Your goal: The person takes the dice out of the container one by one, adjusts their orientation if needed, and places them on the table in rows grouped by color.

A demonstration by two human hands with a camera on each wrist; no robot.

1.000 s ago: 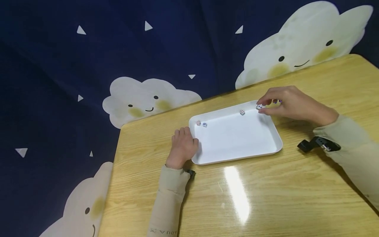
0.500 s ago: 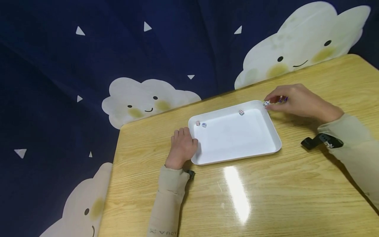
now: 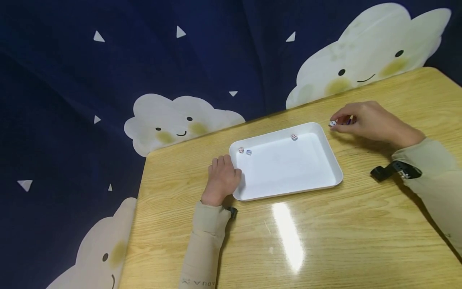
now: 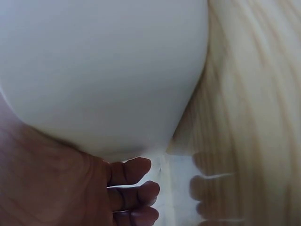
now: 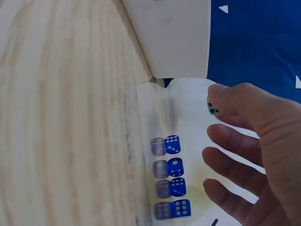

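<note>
My right hand is beyond the right end of the white tray, pinching a white die between thumb and index finger. In the right wrist view only a corner of that die shows past the thumb; the other fingers are loosely bent. Several blue dice with white pips stand in a row on the table near this hand, mostly hidden by it in the head view. At the tray's left end, my left hand grips the wall, thumb over the rim and fingers outside.
Inside the tray, a white die with red pips and one with blue pips lie at the left. Another white die sits by the far wall. A dark blue cloud-patterned curtain hangs behind the wooden table.
My right hand has carried the white die from over the tray's far right corner out to the right, above the table. The left hand and the tray stay in place.
</note>
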